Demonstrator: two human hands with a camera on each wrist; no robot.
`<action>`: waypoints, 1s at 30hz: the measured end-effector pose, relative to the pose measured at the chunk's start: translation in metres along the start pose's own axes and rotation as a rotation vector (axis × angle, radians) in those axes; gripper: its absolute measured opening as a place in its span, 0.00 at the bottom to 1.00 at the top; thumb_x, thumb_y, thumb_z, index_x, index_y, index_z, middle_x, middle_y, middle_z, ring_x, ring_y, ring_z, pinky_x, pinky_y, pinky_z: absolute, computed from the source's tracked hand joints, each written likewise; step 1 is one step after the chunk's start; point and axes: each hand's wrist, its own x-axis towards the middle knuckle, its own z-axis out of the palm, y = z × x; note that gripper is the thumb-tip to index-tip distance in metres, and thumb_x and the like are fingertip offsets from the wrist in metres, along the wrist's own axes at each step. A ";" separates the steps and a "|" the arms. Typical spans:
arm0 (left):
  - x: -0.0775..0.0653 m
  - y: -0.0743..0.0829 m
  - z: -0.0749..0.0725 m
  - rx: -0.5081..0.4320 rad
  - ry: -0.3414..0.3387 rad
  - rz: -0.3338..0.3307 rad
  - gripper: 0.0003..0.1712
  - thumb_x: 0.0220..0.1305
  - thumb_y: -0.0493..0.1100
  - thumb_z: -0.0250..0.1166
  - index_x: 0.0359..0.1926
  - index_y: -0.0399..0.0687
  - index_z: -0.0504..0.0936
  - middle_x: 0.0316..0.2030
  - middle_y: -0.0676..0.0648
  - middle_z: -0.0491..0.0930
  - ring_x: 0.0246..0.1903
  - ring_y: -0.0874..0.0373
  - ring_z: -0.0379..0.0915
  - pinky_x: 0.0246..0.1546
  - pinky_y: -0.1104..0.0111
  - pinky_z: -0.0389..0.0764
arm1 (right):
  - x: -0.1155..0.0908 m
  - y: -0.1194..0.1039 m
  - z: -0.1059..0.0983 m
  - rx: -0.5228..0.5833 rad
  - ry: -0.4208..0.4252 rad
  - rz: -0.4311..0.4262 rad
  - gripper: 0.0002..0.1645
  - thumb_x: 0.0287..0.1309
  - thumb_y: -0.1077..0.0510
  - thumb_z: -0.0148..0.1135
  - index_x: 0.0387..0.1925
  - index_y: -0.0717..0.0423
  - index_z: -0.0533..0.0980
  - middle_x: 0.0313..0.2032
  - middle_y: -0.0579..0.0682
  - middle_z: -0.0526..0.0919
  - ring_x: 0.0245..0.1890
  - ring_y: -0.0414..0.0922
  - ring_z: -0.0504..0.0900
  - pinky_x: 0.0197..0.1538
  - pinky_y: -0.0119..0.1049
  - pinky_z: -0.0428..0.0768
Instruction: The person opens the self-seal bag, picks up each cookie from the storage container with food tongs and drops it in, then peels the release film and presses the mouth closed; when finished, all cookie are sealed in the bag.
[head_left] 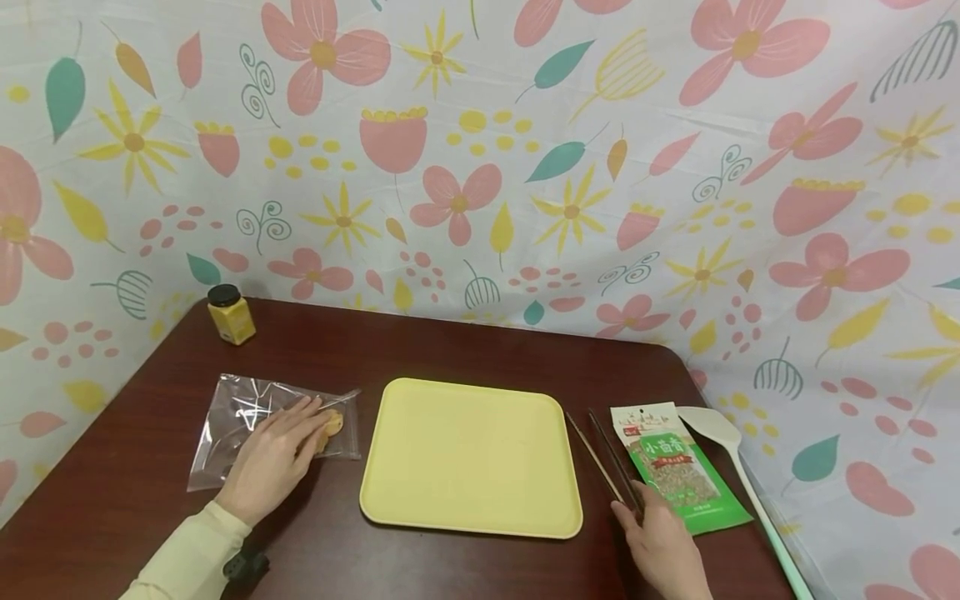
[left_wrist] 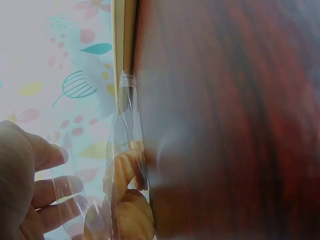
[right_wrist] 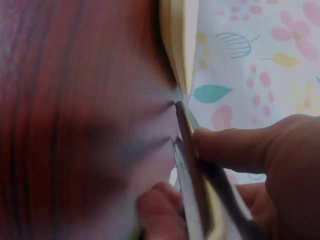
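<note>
My left hand [head_left: 273, 457] lies over a clear zip bag [head_left: 234, 417] on the left of the table, fingers stretched out across it. Inside, knobbly tan pieces that look like ginger [head_left: 332, 427] show just past the fingertips. The left wrist view has the same ginger [left_wrist: 132, 215] through the plastic, with the fingers [left_wrist: 59, 191] apart and nearly straight. At the right, my right hand [head_left: 663, 542] grips a pair of tongs [head_left: 615, 458] between thumb and fingers. Their slim arms spread apart toward the tips, which point away from me.
A yellow tray [head_left: 472, 458] lies between the hands. Beyond the right hand are a green-and-white spice packet [head_left: 678, 471] and a spatula [head_left: 738, 458] with a pale green handle. A yellow jar with a black lid [head_left: 232, 317] stands at the back left, near the floral cloth [head_left: 457, 200].
</note>
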 end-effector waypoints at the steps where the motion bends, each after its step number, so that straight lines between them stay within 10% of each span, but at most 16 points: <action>1: 0.000 0.000 0.000 0.000 0.000 -0.003 0.18 0.51 0.33 0.70 0.47 0.36 0.85 0.51 0.35 0.81 0.53 0.38 0.76 0.49 0.41 0.75 | 0.000 0.000 0.001 -0.002 0.000 0.003 0.39 0.67 0.45 0.57 0.64 0.72 0.62 0.31 0.51 0.78 0.29 0.45 0.78 0.29 0.45 0.76; 9: 0.002 0.005 -0.001 -0.045 0.024 -0.081 0.17 0.53 0.30 0.69 0.46 0.34 0.85 0.51 0.35 0.81 0.53 0.37 0.76 0.49 0.42 0.75 | -0.002 -0.007 0.003 -0.099 0.032 0.044 0.38 0.63 0.43 0.61 0.59 0.72 0.67 0.44 0.67 0.78 0.41 0.64 0.80 0.34 0.57 0.79; 30: 0.010 0.007 -0.010 -0.095 0.145 -0.148 0.08 0.53 0.30 0.70 0.37 0.36 0.86 0.43 0.37 0.84 0.48 0.39 0.79 0.49 0.43 0.74 | -0.002 -0.007 -0.001 -0.085 0.009 0.041 0.54 0.57 0.26 0.56 0.62 0.69 0.65 0.55 0.75 0.70 0.45 0.68 0.78 0.33 0.57 0.78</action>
